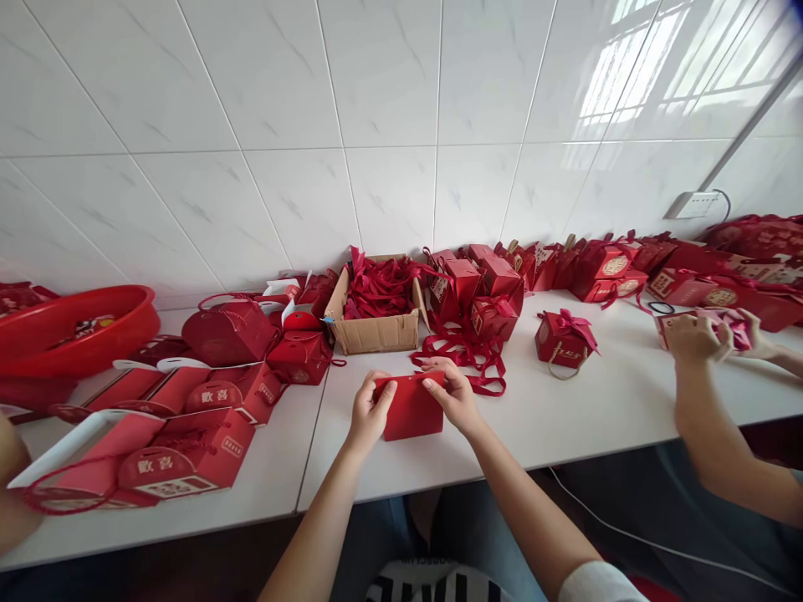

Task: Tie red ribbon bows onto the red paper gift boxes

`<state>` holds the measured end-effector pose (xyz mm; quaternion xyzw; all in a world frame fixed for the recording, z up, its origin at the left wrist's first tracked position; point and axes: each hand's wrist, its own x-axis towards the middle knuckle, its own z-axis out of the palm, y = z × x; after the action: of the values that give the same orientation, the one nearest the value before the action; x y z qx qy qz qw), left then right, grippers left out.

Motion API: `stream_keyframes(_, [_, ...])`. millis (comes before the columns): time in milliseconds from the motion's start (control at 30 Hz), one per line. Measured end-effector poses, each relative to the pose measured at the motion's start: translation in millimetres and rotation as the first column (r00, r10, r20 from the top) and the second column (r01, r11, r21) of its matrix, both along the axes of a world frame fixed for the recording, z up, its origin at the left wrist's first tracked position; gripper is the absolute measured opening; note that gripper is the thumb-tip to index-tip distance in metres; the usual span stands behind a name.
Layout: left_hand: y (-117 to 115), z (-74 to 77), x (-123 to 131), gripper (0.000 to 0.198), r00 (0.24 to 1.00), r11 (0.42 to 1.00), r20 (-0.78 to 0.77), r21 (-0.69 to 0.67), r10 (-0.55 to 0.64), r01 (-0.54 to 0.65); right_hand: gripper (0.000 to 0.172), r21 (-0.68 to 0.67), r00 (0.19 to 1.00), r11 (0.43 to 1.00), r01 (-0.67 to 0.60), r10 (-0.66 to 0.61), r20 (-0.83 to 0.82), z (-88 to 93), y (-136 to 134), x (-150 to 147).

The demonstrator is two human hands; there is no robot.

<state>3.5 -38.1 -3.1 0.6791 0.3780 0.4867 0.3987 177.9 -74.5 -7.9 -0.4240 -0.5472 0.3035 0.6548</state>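
Note:
A plain red gift box (pixel 414 411) is held between my two hands above the near edge of the white table. My left hand (pixel 371 405) grips its left upper corner, thumb on the near face. On the right upper corner, my right hand (pixel 452 393) has its thumb on the same face and fingers behind. The box's far side is hidden from me. Just behind it lie loose dark red ribbons (pixel 486 376). To the right stands a finished-looking red box (pixel 565 341) with a ribbon bow and a cord handle.
A cardboard carton (pixel 375 333) full of ribbons stands by the wall. Red boxes (pixel 181 451) crowd the left, near a red basin (pixel 135 322). More red boxes (pixel 461 284) line the back. At right, another person's hands (pixel 699 339) hold a red and pink item.

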Motion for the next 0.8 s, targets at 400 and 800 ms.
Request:
stream_keyframes(400, [105,32.7,6,0.037,0.745,0.858,-0.48,0.453,0.463,-0.242,0.028,-0.048,0.989,0.996,0.075,-0.08,-0.123,-12.8,-11,-20])
stream_keyframes(800, [56,-30.5,-4,0.013,0.703,0.789,-0.392,0.457,0.593,-0.41,0.026,-0.046,0.985,0.991,0.124,-0.129,-0.117,-16.1,-13,-23])
